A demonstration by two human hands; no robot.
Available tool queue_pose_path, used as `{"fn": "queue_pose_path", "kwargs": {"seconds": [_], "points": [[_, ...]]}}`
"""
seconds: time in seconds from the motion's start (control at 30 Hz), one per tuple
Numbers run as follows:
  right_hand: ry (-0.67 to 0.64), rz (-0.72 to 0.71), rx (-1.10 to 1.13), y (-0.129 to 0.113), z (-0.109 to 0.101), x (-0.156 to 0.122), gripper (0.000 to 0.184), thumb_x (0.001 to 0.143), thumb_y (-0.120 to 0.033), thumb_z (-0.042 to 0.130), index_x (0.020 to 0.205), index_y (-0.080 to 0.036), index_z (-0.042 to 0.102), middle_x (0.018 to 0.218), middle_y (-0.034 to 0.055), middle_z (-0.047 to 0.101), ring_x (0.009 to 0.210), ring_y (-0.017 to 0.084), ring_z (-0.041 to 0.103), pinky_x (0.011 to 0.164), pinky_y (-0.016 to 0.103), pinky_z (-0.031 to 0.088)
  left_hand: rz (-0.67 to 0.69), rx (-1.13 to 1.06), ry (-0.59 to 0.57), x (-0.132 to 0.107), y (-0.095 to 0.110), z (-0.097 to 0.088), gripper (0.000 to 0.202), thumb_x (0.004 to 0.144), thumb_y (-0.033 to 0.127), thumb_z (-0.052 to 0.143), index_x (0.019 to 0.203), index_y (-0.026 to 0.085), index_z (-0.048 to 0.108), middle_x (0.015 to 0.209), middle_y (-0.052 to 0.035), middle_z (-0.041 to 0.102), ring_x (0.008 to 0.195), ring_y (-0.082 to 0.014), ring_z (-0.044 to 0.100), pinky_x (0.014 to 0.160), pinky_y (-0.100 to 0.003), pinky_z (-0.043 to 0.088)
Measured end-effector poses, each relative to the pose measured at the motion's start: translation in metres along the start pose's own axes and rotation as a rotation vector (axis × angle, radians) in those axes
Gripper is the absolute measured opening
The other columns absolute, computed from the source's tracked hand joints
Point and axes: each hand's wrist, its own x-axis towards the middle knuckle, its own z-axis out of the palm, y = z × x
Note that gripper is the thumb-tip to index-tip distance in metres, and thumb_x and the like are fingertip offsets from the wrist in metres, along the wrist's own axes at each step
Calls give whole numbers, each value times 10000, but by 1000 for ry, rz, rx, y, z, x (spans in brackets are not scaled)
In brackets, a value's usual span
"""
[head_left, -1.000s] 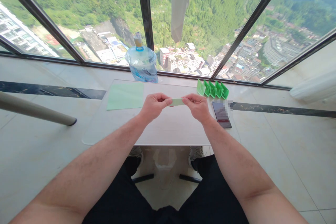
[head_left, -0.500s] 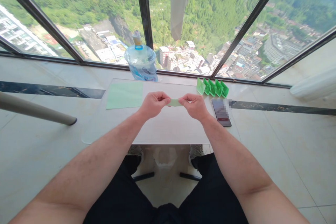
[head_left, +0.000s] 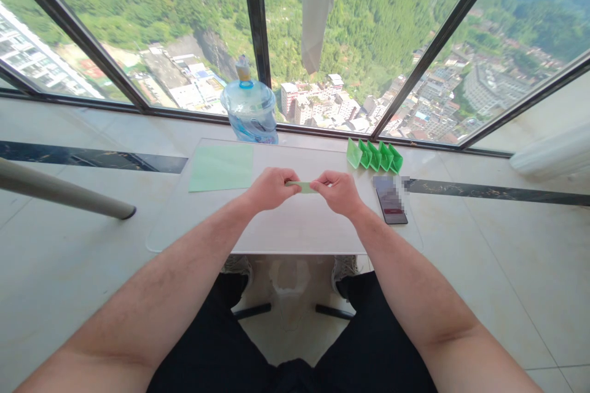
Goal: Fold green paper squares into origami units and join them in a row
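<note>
Green strip [head_left: 305,187]: over the middle of the tabletop [head_left: 299,227]
Left hand [head_left: 275,188]: pinches the strip's left end
Right hand [head_left: 338,191]: pinches the strip's right end
Green paper [head_left: 220,167]: flat by the far left corner
Folded green shapes [head_left: 374,156]: by the far right corner
Phone [head_left: 389,199]: near the right edge

Broad windows [head_left: 382,18] fill the far side of the room, divided by dark frames [head_left: 255,18], one nearly upright and others slanting. Daylight comes through them, and beyond the glass rises a wooded green hillside, with pale buildings [head_left: 318,101] clustered below. A glossy, pale tiled floor [head_left: 498,258] spreads to left and right, crossed by a dark, marbled band [head_left: 92,156] near the windows. A low, pale table [head_left: 295,227] with rounded near corners stands in the middle. A grey pole [head_left: 64,189] slants in from the left.
</note>
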Motion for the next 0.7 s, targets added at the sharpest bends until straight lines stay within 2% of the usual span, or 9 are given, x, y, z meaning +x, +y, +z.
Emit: {"fn": "queue_pose_path", "kwargs": {"seconds": [0.1,0.27,0.4,0.5,0.53,0.6,0.67,0.7], "points": [[23,4,-33,0,-1,0,179,779,-342,699,690,-189,722,619,-10,665,601,128,528,596,261,389,29,56,-13,0,-1,2,220,759,375,624,672,174,643,569,39,544,575,-118,462,561,-261,318],[-71,-53,-77,-6,1,-1,141,791,-305,703,708,-198,741,653,-4,694,636,129,557,638,258,403,0,42,-99,0,4,8,324,756,417,638,551,178,559,485,47,460,531,-106,404,531,-264,285],[-45,-16,-87,-6,-2,0,170,781,-317,711,677,-184,724,607,-9,661,608,124,538,609,257,392,-84,-1,-140,1,4,2,270,739,391,646,577,176,623,476,40,513,501,-109,433,507,-263,297],[-81,59,-36,-2,-5,2,204,781,-350,702,685,-172,728,559,-16,618,564,120,515,563,255,386,-114,-47,-144,1,1,-2,243,726,370,645,578,177,650,496,29,573,494,-111,474,505,-255,331],[-89,60,-12,0,-6,2,196,787,-352,696,732,-171,746,591,-11,638,580,123,531,574,255,405,-130,-75,-147,1,0,-3,238,723,368,644,579,179,657,515,22,603,494,-113,489,502,-254,342],[-88,4,35,3,-6,2,250,772,-340,715,962,-188,775,789,17,724,686,140,597,650,260,466,-179,-162,-152,2,-3,-5,229,722,370,649,598,179,671,570,-4,664,509,-123,534,504,-253,369],[-89,-84,55,7,-6,1,527,727,-308,761,1245,-240,695,1060,44,737,818,157,638,734,273,507,-235,-321,-141,4,-4,-6,206,712,379,687,700,174,702,619,-29,700,550,-147,599,535,-260,424],[-94,-117,45,8,-6,1,630,710,-292,777,1325,-261,645,1148,53,719,858,163,644,757,279,517,-258,-422,-129,5,-5,-7,234,701,385,718,791,169,715,631,-37,705,573,-162,627,564,-271,459]]}}
